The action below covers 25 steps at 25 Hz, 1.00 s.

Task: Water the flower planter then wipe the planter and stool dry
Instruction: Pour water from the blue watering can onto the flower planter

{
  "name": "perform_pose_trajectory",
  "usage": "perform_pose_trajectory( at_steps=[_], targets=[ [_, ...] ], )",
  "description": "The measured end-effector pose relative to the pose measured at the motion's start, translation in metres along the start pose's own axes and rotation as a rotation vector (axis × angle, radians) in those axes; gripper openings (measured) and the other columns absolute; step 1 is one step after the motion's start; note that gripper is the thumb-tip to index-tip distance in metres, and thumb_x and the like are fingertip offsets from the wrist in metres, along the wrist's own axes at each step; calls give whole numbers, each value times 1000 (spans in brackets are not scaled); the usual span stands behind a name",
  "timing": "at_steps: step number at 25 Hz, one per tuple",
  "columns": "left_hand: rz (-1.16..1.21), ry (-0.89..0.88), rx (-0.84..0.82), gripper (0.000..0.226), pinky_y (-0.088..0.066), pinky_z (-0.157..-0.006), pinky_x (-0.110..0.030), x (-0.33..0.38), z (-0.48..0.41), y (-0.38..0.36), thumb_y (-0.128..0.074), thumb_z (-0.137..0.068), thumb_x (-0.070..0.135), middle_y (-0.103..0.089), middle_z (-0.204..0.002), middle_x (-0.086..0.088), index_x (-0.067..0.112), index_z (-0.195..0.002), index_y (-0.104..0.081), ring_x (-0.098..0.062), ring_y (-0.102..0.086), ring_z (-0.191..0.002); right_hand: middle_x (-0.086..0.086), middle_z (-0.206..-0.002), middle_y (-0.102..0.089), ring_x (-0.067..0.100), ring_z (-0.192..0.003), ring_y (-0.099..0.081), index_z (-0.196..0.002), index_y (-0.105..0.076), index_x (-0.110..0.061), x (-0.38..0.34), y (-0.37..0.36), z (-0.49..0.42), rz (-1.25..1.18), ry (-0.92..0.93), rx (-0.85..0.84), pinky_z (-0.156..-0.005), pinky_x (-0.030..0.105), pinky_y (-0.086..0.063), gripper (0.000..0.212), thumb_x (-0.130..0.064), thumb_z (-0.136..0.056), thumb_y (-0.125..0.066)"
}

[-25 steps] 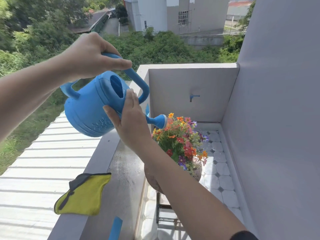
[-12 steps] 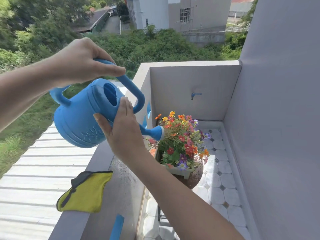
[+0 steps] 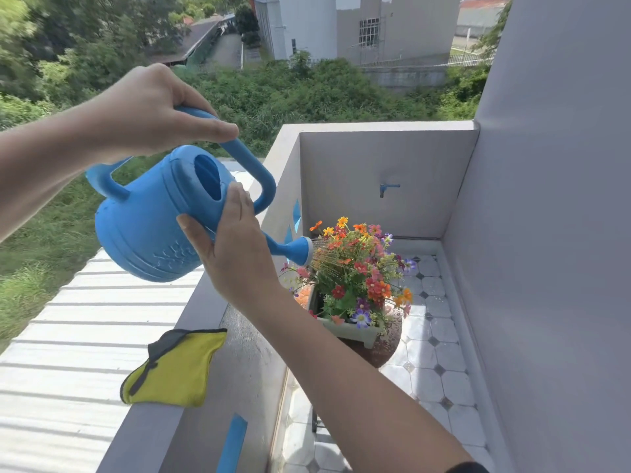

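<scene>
1. Planter [image 3: 351,331] sits on stool [image 3: 382,349], below can's rose [image 3: 300,250], getting spray.
2. L hand [image 3: 146,110] wraps watering can [image 3: 153,227] handle; R hand [image 3: 235,247] flat vs body, not gripping.
3. Risk: overtilt floods stool; R palm slips, can swings.

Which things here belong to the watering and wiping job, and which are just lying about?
Part of the job: watering can, held by left hand and right hand; flower planter; stool; yellow cloth.

Just lying about: wall tap; blue strip on the ledge.
</scene>
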<state>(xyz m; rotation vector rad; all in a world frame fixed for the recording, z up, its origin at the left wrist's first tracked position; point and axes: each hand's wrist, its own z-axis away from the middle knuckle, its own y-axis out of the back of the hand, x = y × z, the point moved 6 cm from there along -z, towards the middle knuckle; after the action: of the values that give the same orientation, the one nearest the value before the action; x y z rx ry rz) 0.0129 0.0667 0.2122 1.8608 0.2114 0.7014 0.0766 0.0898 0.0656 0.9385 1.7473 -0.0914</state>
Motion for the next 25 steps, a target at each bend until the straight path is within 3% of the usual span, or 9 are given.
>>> perform_pose_trajectory(
  at_steps=[12,16,19,21,25],
  targets=[
    [110,-12,-112,26,-21,-30,-15,16,10,-23,-68,-75,48,-36,-34,7,23,-73,-74,-8,-26,-32,16,-156,-14,25,-145,-7,-146,-9,-1,4,20,33,32,-79,-51,-118,40,-16,78,-46,-92,-44],
    [100,-7,-37,30,-22,-30,-15,11,6,-9,-68,-75,49,-38,-36,5,19,-75,-73,-9,-26,-34,19,-150,-25,31,-140,-21,-143,-16,0,0,18,15,35,-38,-40,-112,48,-28,75,-45,-91,-47],
    [51,18,-13,30,-22,-33,-18,4,6,0,-67,-74,52,-39,-47,-6,22,-76,-73,-16,-29,-42,20,-145,-31,33,-134,-31,-141,-18,1,-6,10,6,41,-13,-38,-106,51,-35,74,-44,-91,-48],
    [41,46,-20,30,-24,-38,-21,0,8,3,-67,-74,52,-39,-46,-6,22,-75,-73,-19,-29,-44,19,-148,-28,32,-136,-28,-142,-17,0,-8,2,6,21,-23,-59,-108,50,-33,74,-44,-91,-47],
    [58,90,-81,29,-21,-31,-16,-10,12,-1,-68,-73,49,-35,-37,4,21,-73,-74,-11,-25,-34,16,-153,-20,27,-141,-19,-145,-12,-2,-11,-9,20,-18,-61,-114,-114,45,-26,77,-47,-92,-44]
  ],
)
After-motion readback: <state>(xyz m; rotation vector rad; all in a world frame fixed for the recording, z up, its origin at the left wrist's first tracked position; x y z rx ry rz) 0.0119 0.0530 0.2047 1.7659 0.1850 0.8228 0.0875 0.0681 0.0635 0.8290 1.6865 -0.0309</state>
